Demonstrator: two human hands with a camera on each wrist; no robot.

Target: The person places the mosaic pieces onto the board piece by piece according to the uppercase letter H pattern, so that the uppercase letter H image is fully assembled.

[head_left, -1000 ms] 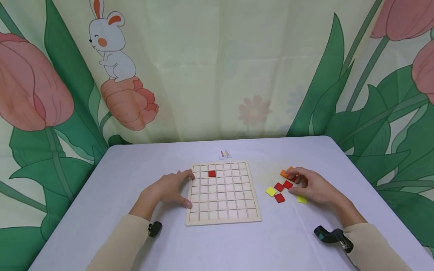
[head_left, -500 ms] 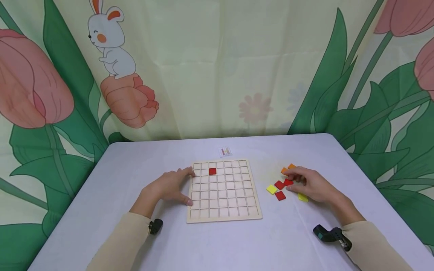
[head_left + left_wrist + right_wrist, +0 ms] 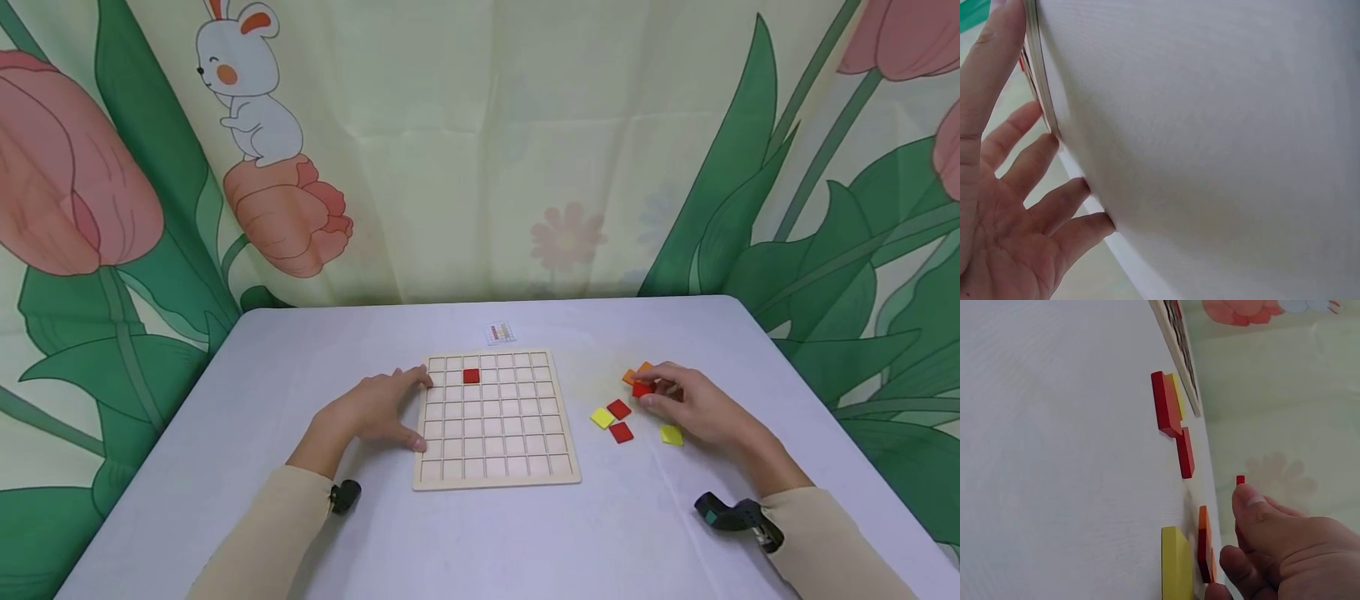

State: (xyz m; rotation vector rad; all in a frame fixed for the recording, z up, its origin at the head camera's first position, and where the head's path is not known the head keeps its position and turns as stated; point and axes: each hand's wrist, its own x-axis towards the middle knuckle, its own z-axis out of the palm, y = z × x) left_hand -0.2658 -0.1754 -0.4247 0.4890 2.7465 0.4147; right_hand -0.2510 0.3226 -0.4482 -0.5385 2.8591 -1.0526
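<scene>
A curtain (image 3: pixel 420 217) printed with tulips and a rabbit hangs behind a white-covered counter (image 3: pixel 540 542). Between the two hands lies a wooden grid board (image 3: pixel 498 427), touching the left hand (image 3: pixel 378 410), whose thumb and fingers spread along its near-side edge without wrapping round it, probably to steady it. The right hand (image 3: pixel 693 404) pinches a red square tile (image 3: pixel 642 389) between thumb and fingertips, raised off the counter; gripping it by the edges presumably leaves its faces free. Orange tiles (image 3: pixel 628 377) sit just beyond that hand's fingertips; two red tiles (image 3: pixel 618 409) and a yellow tile (image 3: pixel 602 417) lie towards the board, and another yellow tile (image 3: pixel 672 434) on the hand's near side, seemingly within easy reach. One placed red tile (image 3: pixel 471 376) occupies a cell nearer the left hand. Ahead of both hands, past the board, a small printed grid card (image 3: pixel 499 333) seems positioned for easy viewing.
</scene>
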